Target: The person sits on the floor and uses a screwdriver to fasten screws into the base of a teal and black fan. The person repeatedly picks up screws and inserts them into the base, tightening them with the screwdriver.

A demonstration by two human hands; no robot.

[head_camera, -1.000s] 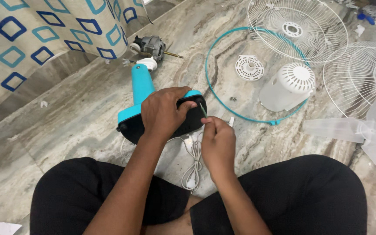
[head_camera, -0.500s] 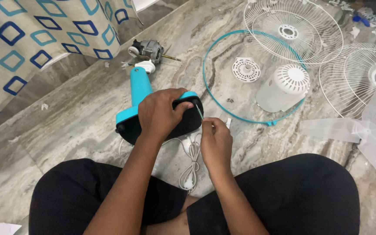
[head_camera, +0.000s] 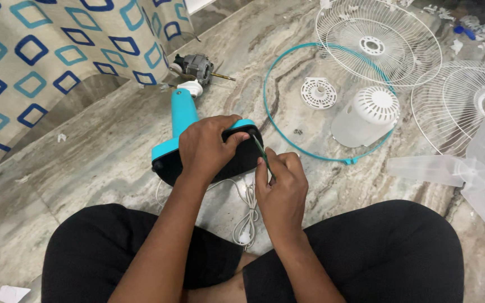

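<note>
Fan base, turquoise on top with a black underside, lies on its side on the marble floor, its turquoise neck pointing far toward a small motor. Left hand is clamped over the base, thumb on the black underside. Right hand pinches a thin green screwdriver, its tip touching the underside's right edge. White cord trails near, between the knees. Far right lie a turquoise ring, white grilles, a white motor cover and clear blades.
</note>
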